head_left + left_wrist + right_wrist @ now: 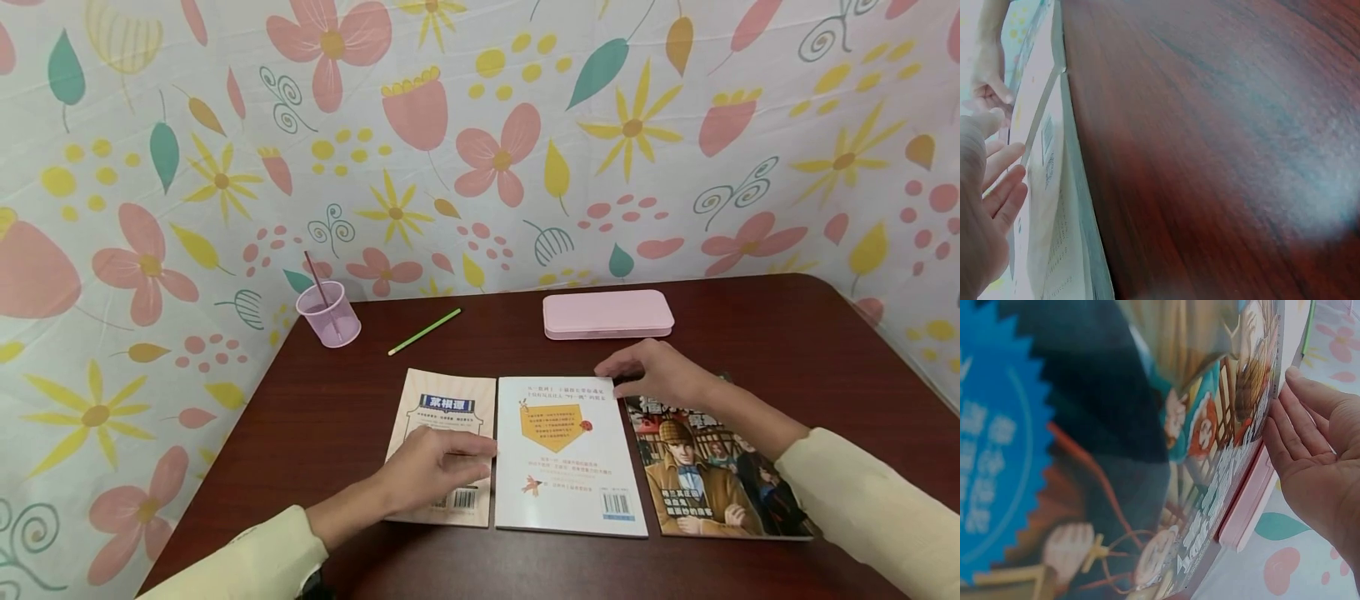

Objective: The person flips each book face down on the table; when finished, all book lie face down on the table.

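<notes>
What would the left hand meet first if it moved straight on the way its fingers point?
Probably the white book: the left hand lies on the beige book, fingers pointing right toward its near edge.

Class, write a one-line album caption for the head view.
Left hand rests on beige book, right hand touches white book.

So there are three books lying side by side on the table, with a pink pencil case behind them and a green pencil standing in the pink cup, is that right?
Not quite. The green pencil lies flat on the table, beside the pink cup; the cup holds a thin dark-red stick. The head view shows this. The rest holds: three books side by side, with the pink pencil case behind them.
</notes>
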Motion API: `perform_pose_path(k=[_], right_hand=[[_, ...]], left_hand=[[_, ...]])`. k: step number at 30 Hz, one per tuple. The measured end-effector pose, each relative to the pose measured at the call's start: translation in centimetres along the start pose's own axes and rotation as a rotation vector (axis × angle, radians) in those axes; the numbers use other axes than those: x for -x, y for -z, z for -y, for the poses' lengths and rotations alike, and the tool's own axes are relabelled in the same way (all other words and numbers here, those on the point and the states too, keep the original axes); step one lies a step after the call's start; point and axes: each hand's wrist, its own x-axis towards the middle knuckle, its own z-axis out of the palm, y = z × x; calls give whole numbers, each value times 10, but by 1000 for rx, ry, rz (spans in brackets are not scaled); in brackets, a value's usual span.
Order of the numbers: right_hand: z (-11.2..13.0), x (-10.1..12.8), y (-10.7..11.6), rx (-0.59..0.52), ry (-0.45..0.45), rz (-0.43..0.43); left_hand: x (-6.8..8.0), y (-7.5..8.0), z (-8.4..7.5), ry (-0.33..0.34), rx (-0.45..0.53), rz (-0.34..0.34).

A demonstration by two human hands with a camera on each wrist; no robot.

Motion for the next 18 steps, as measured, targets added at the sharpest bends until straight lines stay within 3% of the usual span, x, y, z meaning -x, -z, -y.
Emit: perform_pose_path(k=[4, 8, 18], right_hand=[[-1, 0, 0, 3, 9, -11], [-2, 2, 4, -7, 20, -28], [-8, 17, 29, -96, -17, -72]], left_hand=[[-3, 5, 2, 52, 116, -11], [-9, 15, 1, 103, 168, -41], [-36, 36, 4, 88, 320, -105]])
